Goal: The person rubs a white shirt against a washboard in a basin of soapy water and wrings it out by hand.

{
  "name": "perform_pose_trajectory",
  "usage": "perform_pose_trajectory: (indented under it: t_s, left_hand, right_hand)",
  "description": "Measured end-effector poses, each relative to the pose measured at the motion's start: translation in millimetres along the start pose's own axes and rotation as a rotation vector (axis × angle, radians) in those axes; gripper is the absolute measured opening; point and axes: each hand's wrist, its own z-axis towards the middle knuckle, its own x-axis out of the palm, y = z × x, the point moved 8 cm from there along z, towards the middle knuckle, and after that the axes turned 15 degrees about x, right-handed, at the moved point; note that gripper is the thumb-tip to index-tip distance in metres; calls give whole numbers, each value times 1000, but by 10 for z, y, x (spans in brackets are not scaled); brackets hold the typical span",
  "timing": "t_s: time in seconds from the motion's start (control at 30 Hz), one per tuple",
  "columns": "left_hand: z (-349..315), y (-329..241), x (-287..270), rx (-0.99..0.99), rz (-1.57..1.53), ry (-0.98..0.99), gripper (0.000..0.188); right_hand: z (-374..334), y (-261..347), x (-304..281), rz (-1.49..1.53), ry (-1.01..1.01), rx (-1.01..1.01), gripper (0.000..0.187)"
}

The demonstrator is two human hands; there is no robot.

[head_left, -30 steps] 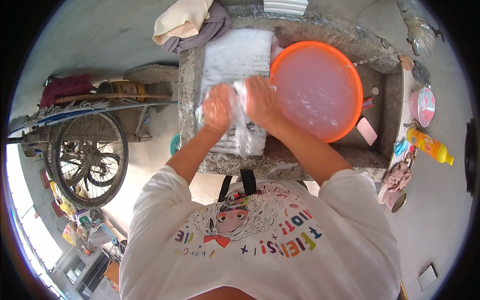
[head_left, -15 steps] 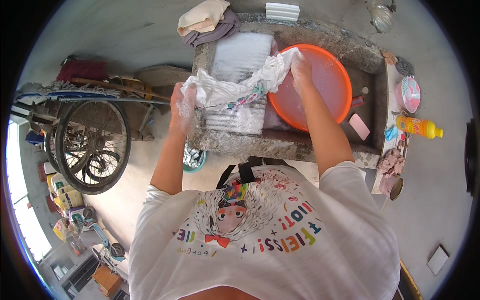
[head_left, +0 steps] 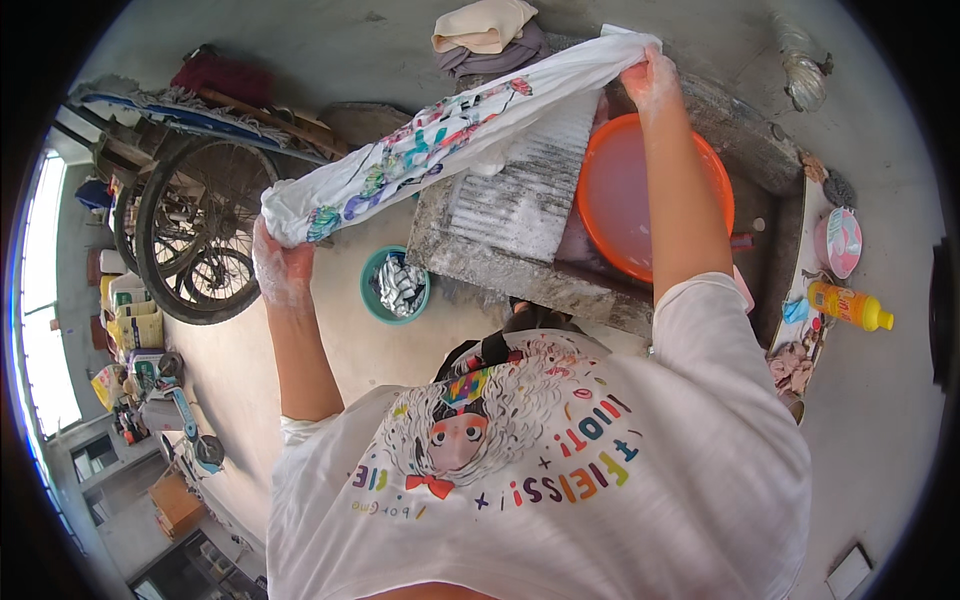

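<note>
A wet white garment with a colourful print [head_left: 425,145] is stretched taut between my two hands, above the sink. My left hand [head_left: 283,262] is closed round its bunched lower-left end, with suds on the skin. At the upper right, my right hand [head_left: 652,82] grips the other end. Below the cloth lies a ridged, foamy washboard slab [head_left: 515,205], partly covered by the garment. An orange basin [head_left: 608,215] of cloudy, soapy water sits to its right, partly hidden behind my right forearm.
A concrete sink [head_left: 590,300] surrounds slab and basin. Below its left corner, a teal tub [head_left: 368,300] holds silvery cloth. Folded fabrics [head_left: 485,28] lie at the back. On the right ledge are a yellow bottle [head_left: 845,305] and pink tub [head_left: 838,243]. A bicycle wheel [head_left: 150,250] stands left.
Both hands have risen and moved apart, the left one leftward. The garment, slack and bunched over the slab before, is now pulled out long with its print spread. The view has shifted.
</note>
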Motion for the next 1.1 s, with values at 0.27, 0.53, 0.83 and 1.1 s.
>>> perform_pose_trajectory:
  t_s: [0.27,0.53,0.83,1.1]
  left_hand:
    - [-270,420,-49,-199,-82,-214,35]
    - [-633,98,745,-331,-200,12,41]
    - [-1374,1415,302,-555,678,16,32]
    - [-1296,1363,461,-398,1043,418,39]
  right_hand:
    - [476,-330,-684,-55,-183,153,18]
    - [308,-245,-149,-260,-64,118,23]
    - [-151,-1433,87,-1882,-139,-73,78]
    - [64,-1816,106,-1710,173,-69,42]
